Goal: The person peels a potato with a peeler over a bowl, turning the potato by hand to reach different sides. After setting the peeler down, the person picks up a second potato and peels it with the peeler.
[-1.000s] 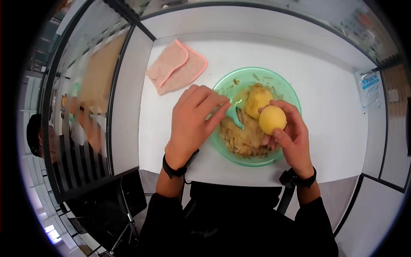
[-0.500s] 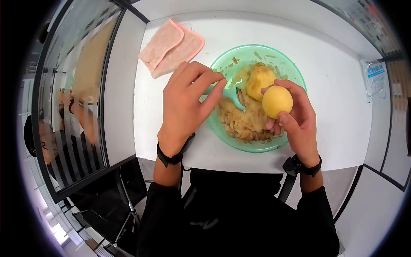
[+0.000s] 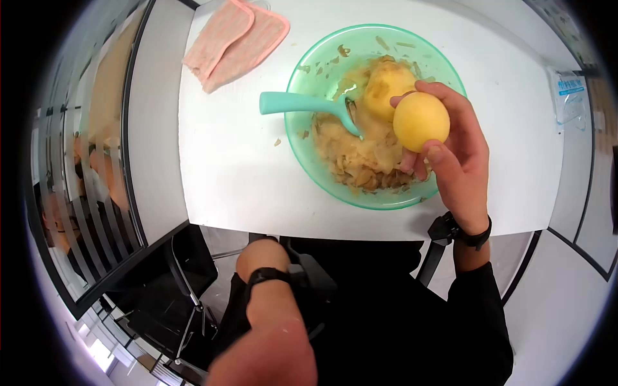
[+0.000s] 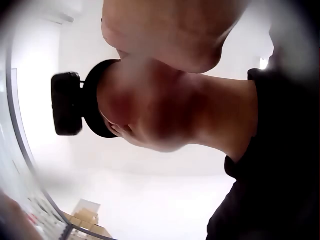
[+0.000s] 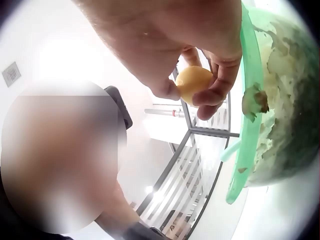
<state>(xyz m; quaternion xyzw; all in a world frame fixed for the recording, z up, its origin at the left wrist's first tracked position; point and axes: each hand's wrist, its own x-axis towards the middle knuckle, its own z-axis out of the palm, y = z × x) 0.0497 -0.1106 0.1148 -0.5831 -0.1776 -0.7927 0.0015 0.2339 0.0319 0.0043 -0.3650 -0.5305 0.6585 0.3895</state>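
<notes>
In the head view, my right hand [image 3: 460, 161] holds a smooth, round, peeled yellow potato [image 3: 421, 121] over the right side of a green bowl [image 3: 444, 64]. The right wrist view shows the thumb and fingers around the same potato [image 5: 194, 82]. My left hand [image 3: 277, 350] is blurred at the bottom of the head view, drawn back towards the body; its fingers are out of sight. The left wrist view shows part of that hand [image 4: 170, 30] close to the person's head. A mint-green peeler [image 3: 293, 103] lies across the bowl's left rim. Another peeled potato [image 3: 389, 83] sits among brownish peelings [image 3: 360, 157].
A folded pink cloth [image 3: 235, 42] lies at the far left of the white table [image 3: 225, 167]. A clear plastic packet [image 3: 570, 100] is by the right wall. Small scraps of peel dot the tabletop. A black chair [image 3: 154, 289] stands at lower left.
My left hand has left the peeler's handle at the bowl and swung back towards the body. My right hand still holds the potato over the bowl. The head view has tilted down.
</notes>
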